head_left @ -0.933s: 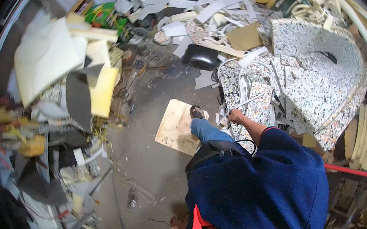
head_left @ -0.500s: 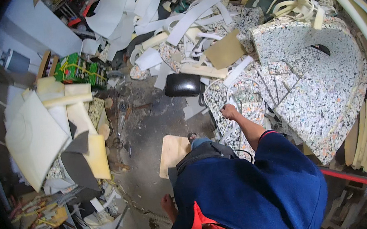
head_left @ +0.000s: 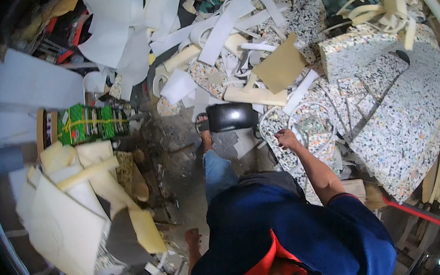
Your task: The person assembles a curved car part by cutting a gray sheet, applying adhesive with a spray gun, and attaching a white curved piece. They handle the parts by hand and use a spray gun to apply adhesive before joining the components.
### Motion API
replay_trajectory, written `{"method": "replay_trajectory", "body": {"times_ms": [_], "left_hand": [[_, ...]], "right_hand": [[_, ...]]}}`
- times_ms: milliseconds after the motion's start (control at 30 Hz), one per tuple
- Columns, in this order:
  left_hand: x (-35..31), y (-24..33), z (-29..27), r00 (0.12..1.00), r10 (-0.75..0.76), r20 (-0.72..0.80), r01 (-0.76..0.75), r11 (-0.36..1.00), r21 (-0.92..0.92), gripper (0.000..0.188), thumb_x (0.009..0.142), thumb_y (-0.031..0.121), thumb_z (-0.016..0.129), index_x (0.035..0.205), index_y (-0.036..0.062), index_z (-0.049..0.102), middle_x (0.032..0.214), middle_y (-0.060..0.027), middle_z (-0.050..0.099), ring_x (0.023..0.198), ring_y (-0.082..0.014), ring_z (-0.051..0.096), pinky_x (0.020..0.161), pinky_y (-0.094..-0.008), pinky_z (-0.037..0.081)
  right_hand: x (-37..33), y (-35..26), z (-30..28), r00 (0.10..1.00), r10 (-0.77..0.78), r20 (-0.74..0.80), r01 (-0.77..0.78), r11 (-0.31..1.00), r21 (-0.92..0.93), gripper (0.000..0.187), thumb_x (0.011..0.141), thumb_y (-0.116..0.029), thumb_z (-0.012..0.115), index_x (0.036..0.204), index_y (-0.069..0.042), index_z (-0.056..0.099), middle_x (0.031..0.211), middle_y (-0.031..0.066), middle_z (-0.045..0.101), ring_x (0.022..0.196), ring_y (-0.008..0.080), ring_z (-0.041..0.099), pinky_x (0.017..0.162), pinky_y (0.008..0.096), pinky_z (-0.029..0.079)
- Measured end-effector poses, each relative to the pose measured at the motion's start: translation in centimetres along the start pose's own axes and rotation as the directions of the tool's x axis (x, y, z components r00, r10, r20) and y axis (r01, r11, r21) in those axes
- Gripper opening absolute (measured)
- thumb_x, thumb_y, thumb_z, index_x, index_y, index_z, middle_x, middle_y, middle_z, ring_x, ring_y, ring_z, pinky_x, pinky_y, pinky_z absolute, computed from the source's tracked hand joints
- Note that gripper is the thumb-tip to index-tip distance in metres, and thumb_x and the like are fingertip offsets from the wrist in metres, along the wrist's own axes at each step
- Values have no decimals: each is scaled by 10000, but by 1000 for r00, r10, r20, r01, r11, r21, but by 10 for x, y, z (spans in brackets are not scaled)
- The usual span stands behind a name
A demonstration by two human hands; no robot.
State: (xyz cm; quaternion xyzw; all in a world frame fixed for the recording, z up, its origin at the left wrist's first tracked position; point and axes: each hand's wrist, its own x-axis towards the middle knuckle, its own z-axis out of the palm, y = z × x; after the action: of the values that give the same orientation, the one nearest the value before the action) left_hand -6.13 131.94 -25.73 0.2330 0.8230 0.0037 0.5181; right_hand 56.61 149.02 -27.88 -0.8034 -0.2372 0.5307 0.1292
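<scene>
My right hand (head_left: pixel 287 139) hangs over speckled foam sheets, its fingers curled; what they hold, if anything, is hidden. Behind it, thin white loops (head_left: pixel 311 105) lie on the foam, and I cannot tell whether the hand touches them. My left hand (head_left: pixel 192 237) hangs low at my side with its fingers partly extended and nothing visible in it. Just ahead, a shiny black padded seat (head_left: pixel 232 116) rests on the floor, close to my forward foot.
A large curved speckled foam piece (head_left: pixel 399 117) fills the right side. Cream foam slabs (head_left: pixel 64 226) are piled at left, behind them a green strapped pack (head_left: pixel 91 123). White offcuts (head_left: pixel 231 25) litter the far side. A red-handled broom (head_left: pixel 415 211) lies at near right.
I have stepped forward, one leg now stretched ahead beside the black seat. My right hand's fingers look looser than the earlier fist. The pale board near my foot is out of sight.
</scene>
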Motion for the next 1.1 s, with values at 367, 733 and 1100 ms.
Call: {"method": "replay_trajectory", "body": {"times_ms": [367, 733, 1100], "left_hand": [[169, 337, -56, 983, 153, 104, -140, 982, -124, 302, 1003, 268, 561, 1167, 19, 612, 980, -93, 682, 830, -186, 674, 640, -319, 513], [205, 269, -102, 943, -328, 47, 307, 918, 252, 358, 953, 297, 581, 1093, -24, 654, 934, -136, 688, 785, -251, 722, 583, -350, 553], [249, 416, -71, 953, 266, 145, -303, 830, 469, 322, 949, 218, 655, 1180, -6, 632, 999, -138, 674, 908, -294, 688, 745, -401, 550]], "right_hand": [[337, -233, 67, 968, -44, -248, 135, 922, 363, 452, 880, -292, 732, 1187, 22, 626, 888, 232, 701, 825, 365, 688, 800, 417, 536], [588, -388, 80, 882, 4, -471, 345, 674, 653, 825, 779, -110, 791, 1384, 183, 313, 1339, 324, 526, 1130, 313, 607, 949, 395, 509], [489, -446, 12, 782, -68, -620, 549, 546, 633, 311, 912, -100, 670, 1173, 54, 603, 803, 38, 646, 663, 126, 548, 607, 301, 451]]}}
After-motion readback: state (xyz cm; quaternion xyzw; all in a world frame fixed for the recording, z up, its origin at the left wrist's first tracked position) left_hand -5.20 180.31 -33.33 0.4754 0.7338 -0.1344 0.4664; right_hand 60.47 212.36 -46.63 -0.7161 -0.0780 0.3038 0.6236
